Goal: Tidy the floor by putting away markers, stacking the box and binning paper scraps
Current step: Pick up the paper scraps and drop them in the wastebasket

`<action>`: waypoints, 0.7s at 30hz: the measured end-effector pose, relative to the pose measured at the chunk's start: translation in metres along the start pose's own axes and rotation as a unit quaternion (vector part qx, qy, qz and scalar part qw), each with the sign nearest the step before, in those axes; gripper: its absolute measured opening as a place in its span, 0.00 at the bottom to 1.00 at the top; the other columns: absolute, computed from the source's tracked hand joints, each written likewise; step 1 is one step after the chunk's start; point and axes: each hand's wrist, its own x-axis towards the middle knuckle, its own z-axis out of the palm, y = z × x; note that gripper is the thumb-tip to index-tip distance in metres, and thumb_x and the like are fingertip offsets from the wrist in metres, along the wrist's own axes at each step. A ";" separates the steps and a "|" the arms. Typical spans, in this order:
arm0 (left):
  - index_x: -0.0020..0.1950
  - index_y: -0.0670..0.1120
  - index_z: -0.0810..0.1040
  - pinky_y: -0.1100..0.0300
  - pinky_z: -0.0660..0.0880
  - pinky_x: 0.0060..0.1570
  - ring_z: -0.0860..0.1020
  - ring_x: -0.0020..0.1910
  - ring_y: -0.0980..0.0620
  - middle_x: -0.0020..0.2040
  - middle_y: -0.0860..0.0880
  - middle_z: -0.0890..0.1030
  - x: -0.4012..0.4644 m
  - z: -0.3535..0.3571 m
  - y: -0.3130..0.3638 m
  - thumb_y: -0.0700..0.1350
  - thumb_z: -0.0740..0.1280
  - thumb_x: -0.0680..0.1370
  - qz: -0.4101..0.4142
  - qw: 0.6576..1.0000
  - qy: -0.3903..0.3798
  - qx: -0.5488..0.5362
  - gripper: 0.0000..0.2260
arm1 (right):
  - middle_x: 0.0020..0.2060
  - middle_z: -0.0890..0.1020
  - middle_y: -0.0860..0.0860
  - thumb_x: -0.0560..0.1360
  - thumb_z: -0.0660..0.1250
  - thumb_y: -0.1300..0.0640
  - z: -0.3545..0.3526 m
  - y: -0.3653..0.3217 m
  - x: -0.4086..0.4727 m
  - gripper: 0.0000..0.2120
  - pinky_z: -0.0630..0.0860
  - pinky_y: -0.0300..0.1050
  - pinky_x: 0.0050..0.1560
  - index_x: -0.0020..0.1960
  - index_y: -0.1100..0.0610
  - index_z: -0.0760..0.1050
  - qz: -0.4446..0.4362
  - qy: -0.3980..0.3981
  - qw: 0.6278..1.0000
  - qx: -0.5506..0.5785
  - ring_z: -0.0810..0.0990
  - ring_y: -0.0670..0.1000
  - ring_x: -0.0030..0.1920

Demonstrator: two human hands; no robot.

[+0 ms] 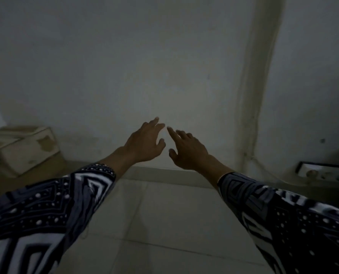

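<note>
Left hand (145, 142): raised in front of the wall, fingers straight and loosely spread, holding nothing.
Right hand (188, 148): raised beside the left, index finger extended, the other fingers relaxed, holding nothing.
Hands, relation: close together, fingertips nearly meeting, not touching; neither is in contact with any object.
Sleeves: patterned black-and-white fabric (46, 210) covers both forearms; a beaded band sits at the left wrist.
Box (21, 147): pale cardboard, at far left against the wall, resting on top of a darker brown box (46, 175) below it. By this view it reads as already stacked.
Markers: none visible anywhere in the picture.
Paper scraps: none visible on the floor shown.
Bin: not in view.
Floor (164, 224): pale tiles between the arms; the visible patch carries no loose items.
Wall (125, 66): plain, dim, with a vertical pipe or conduit (257, 86) at right.
Other item: a low dark-framed object (322, 173) at far right, too dim and blurred to name.
Progress, judged: the box step appears done; markers and scraps are absent from this patch, which suggests a late stage, though much of the floor lies outside the view.
Remaining, judged: cannot be confirmed from here; a look around the unseen floor would settle it.
</note>
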 end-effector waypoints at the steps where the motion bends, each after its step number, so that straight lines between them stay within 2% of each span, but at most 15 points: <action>1: 0.79 0.48 0.61 0.45 0.64 0.73 0.57 0.78 0.46 0.81 0.47 0.56 -0.006 -0.009 -0.017 0.52 0.61 0.82 -0.018 1.000 0.007 -0.010 0.26 | 0.80 0.56 0.56 0.82 0.56 0.44 0.005 -0.015 0.005 0.36 0.62 0.57 0.72 0.81 0.48 0.38 -0.007 -0.005 1.000 -0.005 0.59 0.60 0.76; 5: 0.79 0.46 0.61 0.49 0.60 0.75 0.57 0.78 0.47 0.80 0.47 0.57 -0.025 -0.048 -0.079 0.52 0.60 0.82 -0.070 0.997 0.022 -0.020 0.26 | 0.80 0.54 0.55 0.82 0.57 0.44 0.015 -0.074 0.031 0.37 0.60 0.56 0.74 0.81 0.47 0.37 -0.037 -0.014 0.999 -0.028 0.58 0.59 0.77; 8: 0.77 0.44 0.63 0.49 0.64 0.73 0.61 0.76 0.46 0.79 0.46 0.62 -0.037 -0.063 -0.112 0.51 0.61 0.81 -0.072 0.997 0.035 -0.020 0.26 | 0.80 0.54 0.55 0.82 0.57 0.44 0.015 -0.108 0.053 0.37 0.59 0.57 0.75 0.81 0.47 0.38 -0.044 -0.001 0.999 -0.030 0.57 0.60 0.77; 12: 0.69 0.42 0.70 0.47 0.75 0.59 0.71 0.64 0.44 0.69 0.45 0.71 -0.072 -0.062 -0.152 0.49 0.62 0.80 -0.067 0.997 0.043 -0.002 0.19 | 0.80 0.54 0.56 0.82 0.57 0.44 0.022 -0.160 0.075 0.37 0.59 0.57 0.75 0.81 0.48 0.38 -0.051 -0.004 0.998 -0.031 0.57 0.60 0.77; 16: 0.67 0.41 0.69 0.47 0.75 0.52 0.71 0.61 0.41 0.67 0.42 0.70 -0.103 -0.052 -0.183 0.47 0.62 0.80 -0.086 0.996 0.015 0.029 0.18 | 0.80 0.53 0.55 0.82 0.57 0.44 0.031 -0.210 0.095 0.38 0.58 0.56 0.75 0.81 0.47 0.37 -0.068 -0.032 0.996 -0.052 0.57 0.60 0.77; 19: 0.68 0.40 0.69 0.48 0.74 0.50 0.73 0.58 0.41 0.65 0.41 0.71 -0.109 -0.050 -0.195 0.47 0.64 0.79 -0.109 0.993 0.034 0.042 0.19 | 0.80 0.55 0.55 0.79 0.64 0.49 0.037 -0.249 0.113 0.42 0.60 0.57 0.75 0.81 0.47 0.38 -0.054 -0.049 0.997 -0.033 0.58 0.60 0.77; 21: 0.71 0.39 0.66 0.49 0.74 0.53 0.73 0.59 0.41 0.65 0.40 0.71 -0.113 -0.048 -0.204 0.47 0.68 0.77 -0.128 0.990 0.049 0.021 0.25 | 0.79 0.57 0.55 0.76 0.70 0.54 0.043 -0.276 0.122 0.48 0.64 0.57 0.73 0.82 0.49 0.38 -0.049 -0.068 0.996 -0.027 0.61 0.61 0.75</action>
